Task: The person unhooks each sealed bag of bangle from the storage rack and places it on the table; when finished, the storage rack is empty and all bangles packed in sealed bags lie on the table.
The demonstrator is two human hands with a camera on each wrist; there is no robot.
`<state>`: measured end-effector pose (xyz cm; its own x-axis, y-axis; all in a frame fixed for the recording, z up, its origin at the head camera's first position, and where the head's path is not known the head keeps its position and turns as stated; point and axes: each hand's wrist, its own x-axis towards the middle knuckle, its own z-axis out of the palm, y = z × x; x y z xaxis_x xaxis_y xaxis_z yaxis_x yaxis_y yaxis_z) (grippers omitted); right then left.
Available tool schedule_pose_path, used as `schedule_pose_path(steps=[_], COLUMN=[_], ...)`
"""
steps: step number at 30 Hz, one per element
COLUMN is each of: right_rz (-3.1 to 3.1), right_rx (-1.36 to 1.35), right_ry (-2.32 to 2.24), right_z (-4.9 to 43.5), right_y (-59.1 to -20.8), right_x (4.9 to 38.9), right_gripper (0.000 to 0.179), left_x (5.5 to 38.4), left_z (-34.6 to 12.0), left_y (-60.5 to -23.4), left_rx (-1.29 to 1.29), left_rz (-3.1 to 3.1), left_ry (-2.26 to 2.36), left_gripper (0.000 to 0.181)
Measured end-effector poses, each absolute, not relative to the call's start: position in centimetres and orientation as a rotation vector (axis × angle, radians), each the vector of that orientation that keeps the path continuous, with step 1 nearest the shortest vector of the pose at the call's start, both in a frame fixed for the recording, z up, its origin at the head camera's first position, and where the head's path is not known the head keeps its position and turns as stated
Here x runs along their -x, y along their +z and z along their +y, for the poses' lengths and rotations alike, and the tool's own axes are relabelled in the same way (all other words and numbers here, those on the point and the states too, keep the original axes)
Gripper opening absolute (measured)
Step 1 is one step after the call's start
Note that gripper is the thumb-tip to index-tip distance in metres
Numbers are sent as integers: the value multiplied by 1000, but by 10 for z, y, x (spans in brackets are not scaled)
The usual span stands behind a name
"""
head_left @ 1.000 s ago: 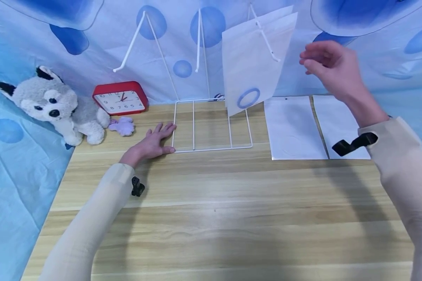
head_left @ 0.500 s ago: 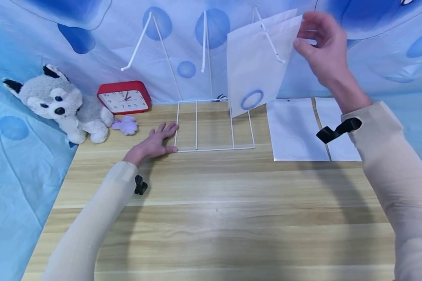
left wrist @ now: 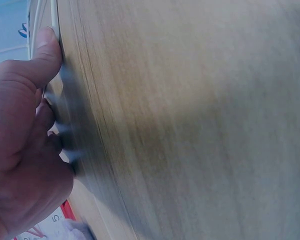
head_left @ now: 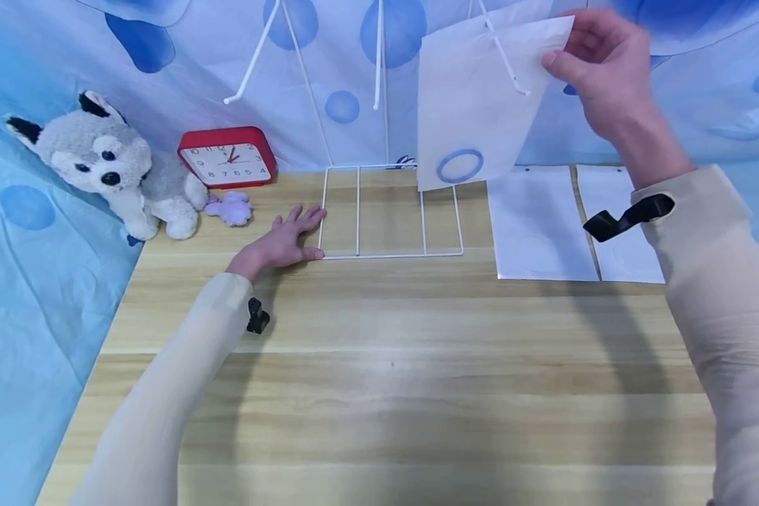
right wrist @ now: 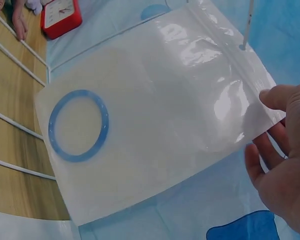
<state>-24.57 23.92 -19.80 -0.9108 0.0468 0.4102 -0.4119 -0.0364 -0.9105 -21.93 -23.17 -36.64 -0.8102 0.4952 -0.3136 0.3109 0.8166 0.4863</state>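
My right hand point(head_left: 613, 81) pinches the upper right corner of a white zip bag point(right wrist: 155, 100), thumb in front and fingers behind. A blue ring point(right wrist: 106, 122) shows through the bag's lower part. The bag hangs from the right prong point(head_left: 504, 56) of a white wire rack point(head_left: 358, 211), with the prong passing through its top; another bag shows just behind it. My left hand point(head_left: 280, 242) rests on the table with fingers spread, thumb and fingertips at the left edge of the rack's base. In the left wrist view, the thumb point(left wrist: 47, 55) touches the white wire.
Two white bags point(head_left: 537, 232) lie flat right of the rack. The middle prong point(head_left: 378, 56) and left prong point(head_left: 251, 56) carry nothing. At left stand a plush husky point(head_left: 110, 161), a red clock point(head_left: 228, 156) and a small purple toy point(head_left: 230, 208). A blue patterned curtain point(head_left: 341, 105) hangs behind.
My right hand has come left to the hanging bag and taken its corner; the bag has since shifted right and turned more face-on. My left hand stays at the rack's base.
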Motion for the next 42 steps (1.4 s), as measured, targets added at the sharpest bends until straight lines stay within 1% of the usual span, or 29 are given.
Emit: schedule_pose_path(steps=[8,16,27,42], right_rz=[-1974,-1921,-1890,-1840], right_rx=[-279,-249,-287,-220], right_ry=[2196,2361,2348,2370], right_z=[241,238,233,233], right_y=[-187,-186,-189,-187], right_x=[246,248,246,226], right_gripper=[34,35,34,33], left_x=[220,218,217,219], left_z=[-231,-233,-234,-234], left_y=[-366,-372,-375,-379], left_rx=[-599,-615,-608,-610], left_rz=[2557,2546,2552,2562], left_ry=[577,593,604,602], left_gripper=[86,86,85,85])
